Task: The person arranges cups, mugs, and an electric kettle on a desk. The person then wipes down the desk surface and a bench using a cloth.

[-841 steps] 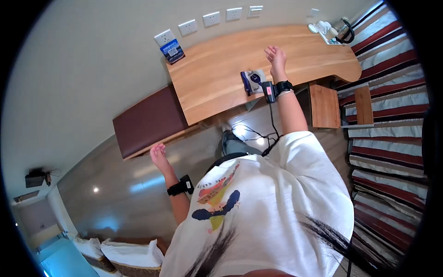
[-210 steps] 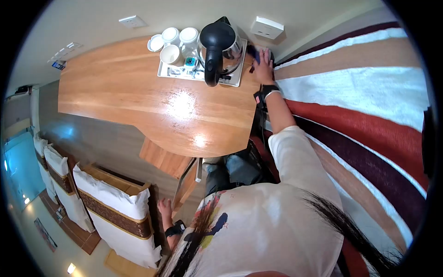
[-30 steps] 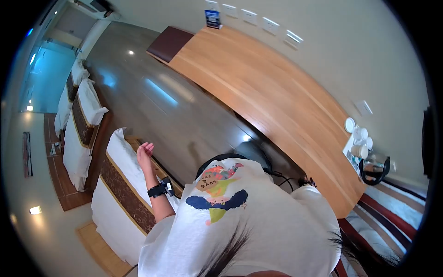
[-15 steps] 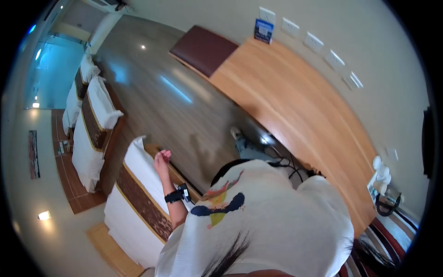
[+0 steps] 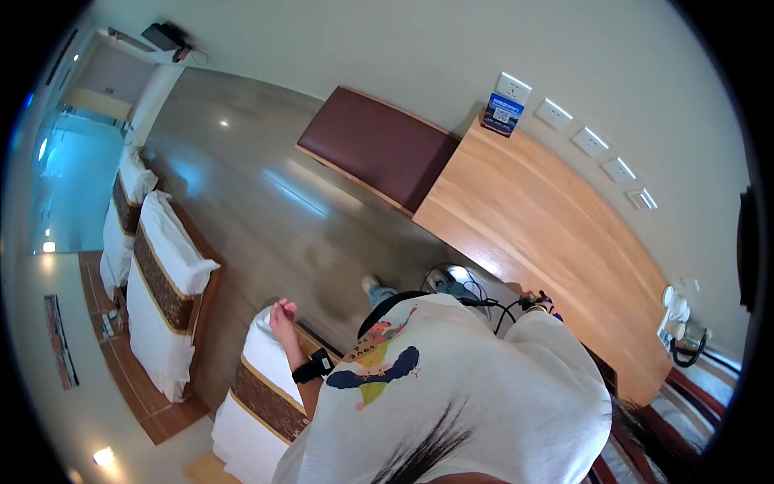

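My left hand [image 5: 282, 319] hangs over the corner of the nearest bed [image 5: 274, 395], its fingers loosely curled and apart, with nothing in them. A black strap with a small device [image 5: 314, 367] is round that wrist. Beyond my right sleeve, my right hand [image 5: 545, 302] is a small dark shape at the near edge of the wooden desk [image 5: 548, 210]. Its fingers are too small and dark to make out, as is whatever they may hold. Black cables [image 5: 500, 305] run beside it.
A maroon-topped bench [image 5: 379, 145] adjoins the desk's left end, where a blue sign [image 5: 501, 114] stands. At the desk's far right are white cups [image 5: 676, 306] and a kettle [image 5: 690, 347]. Two more beds [image 5: 165, 266] line the left. My feet [image 5: 371, 284] are on the floor.
The view has turned, bringing the bench and blue sign further into sight. My left hand appears lower, and both feet now show. The cups and kettle are nearer the right edge.
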Demonstrator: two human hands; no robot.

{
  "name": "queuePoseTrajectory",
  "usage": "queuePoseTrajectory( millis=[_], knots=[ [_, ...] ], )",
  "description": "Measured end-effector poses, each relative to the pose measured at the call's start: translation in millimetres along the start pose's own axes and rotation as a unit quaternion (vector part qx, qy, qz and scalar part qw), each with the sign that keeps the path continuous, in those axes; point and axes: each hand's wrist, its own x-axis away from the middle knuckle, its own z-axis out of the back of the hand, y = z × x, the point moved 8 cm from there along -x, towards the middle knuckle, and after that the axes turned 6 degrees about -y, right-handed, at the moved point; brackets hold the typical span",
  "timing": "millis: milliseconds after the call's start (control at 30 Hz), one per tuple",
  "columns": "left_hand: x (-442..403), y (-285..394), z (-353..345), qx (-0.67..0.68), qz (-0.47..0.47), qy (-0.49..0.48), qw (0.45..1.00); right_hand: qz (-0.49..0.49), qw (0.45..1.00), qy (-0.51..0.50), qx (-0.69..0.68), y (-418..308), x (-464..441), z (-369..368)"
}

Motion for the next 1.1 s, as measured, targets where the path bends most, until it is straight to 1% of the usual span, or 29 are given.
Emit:
queuePoseTrajectory(
  millis=[67, 100, 200, 233, 267, 300, 333, 367, 400, 467, 500, 567, 600, 667, 700, 733, 767, 800, 833, 867, 900, 933, 967, 1000, 1033, 1067, 1100],
  knots=[
    [-43, -20, 28, 0.02, 0.037, 0.002, 0.999, 0.004, 1.0, 0.004, -0.018, 20, 20, -14],
    [-63, -20, 34, 0.052, 0.043, 0.013, 0.998, 0.007, 1.0, 0.006, -0.025, 29, 29, -21],
    [-135, -13, 54, 0.096, 0.04, 0.001, 0.995, 0.02, 0.999, 0.004, -0.049, 65, 61, -54],
    [-166, 9, 54, 0.019, 0.037, -0.003, 0.999, 0.021, 0.998, 0.005, -0.059, 83, 72, -63],
    [-184, 28, 58, 0.01, 0.045, -0.006, 0.999, 0.027, 0.998, 0.009, -0.062, 98, 80, -75],
    [-188, 47, 44, 0.01, 0.033, -0.009, 0.999, 0.028, 0.997, 0.005, -0.066, 104, 80, -87],
    [-216, 66, 43, -0.013, 0.029, -0.032, 0.999, 0.028, 0.997, 0.021, -0.075, 123, 93, -89],
    [-246, 73, 37, -0.019, 0.03, -0.047, 0.998, 0.028, 0.996, 0.025, -0.083, 135, 104, -104],
    [-250, 78, 35, -0.024, 0.02, -0.047, 0.998, 0.022, 0.996, 0.02, -0.089, 141, 108, -117],
    [-303, 91, 15, -0.047, 0.019, -0.081, 0.995, 0.01, 0.993, 0.045, -0.106, 172, 132, -134],
    [-306, 94, 4, -0.053, 0.01, -0.09, 0.995, 0.01, 0.993, 0.045, -0.106, 171, 146, -142],
    [-348, 106, -38, -0.077, -0.015, -0.163, 0.983, 0.052, 0.984, 0.171, 0.005, 177, 219, -151],
    [-351, 102, -44, -0.077, -0.015, -0.163, 0.983, 0.062, 0.981, 0.186, -0.006, 176, 229, -152],
    [-388, 101, -104, -0.088, -0.001, -0.261, 0.961, 0.124, 0.977, 0.172, 0.0, 193, 214, -157],
    [-385, 99, -110, -0.088, -0.001, -0.261, 0.961, 0.122, 0.981, 0.149, 0.018, 190, 221, -159],
    [-398, 104, -144, -0.115, -0.023, -0.298, 0.947, 0.134, 0.975, 0.174, -0.035, 196, 223, -160],
    [-405, 107, -168, -0.14, -0.042, -0.326, 0.934, 0.141, 0.961, 0.235, 0.049, 210, 165, -138],
    [-398, 104, -171, -0.14, -0.042, -0.326, 0.934, 0.136, 0.935, 0.299, 0.132, 224, 111, -116],
    [-411, 100, -203, -0.181, -0.034, -0.345, 0.921, 0.144, 0.971, 0.192, 0.013, 213, 168, -146],
    [-422, 94, -223, -0.225, -0.016, -0.359, 0.906, 0.126, 0.982, 0.091, -0.108, 195, 258, -187],
    [-415, 95, -223, -0.242, -0.013, -0.358, 0.902, 0.126, 0.981, 0.084, -0.121, 191, 257, -186],
    [-430, 91, -247, -0.246, -0.014, -0.37, 0.896, 0.128, 0.978, 0.145, -0.08, 193, 289, -193],
    [-436, 82, -268, -0.253, -0.02, -0.405, 0.878, 0.127, 0.976, 0.157, -0.083, 207, 271, -193],
    [-432, 74, -277, -0.253, -0.03, -0.432, 0.865, 0.166, 0.958, 0.233, -0.024, 215, 249, -184],
    [-443, 51, -304, -0.28, -0.027, -0.461, 0.842, 0.195, 0.923, 0.331, 0.023, 237, 228, -168],
    [-474, 2, -318, -0.299, -0.067, -0.512, 0.802, 0.225, 0.878, 0.415, 0.081, 239, 223, -159],
    [-481, -22, -342, -0.383, -0.087, -0.519, 0.759, 0.236, 0.84, 0.474, 0.119, 223, 260, -173]
  ],
)
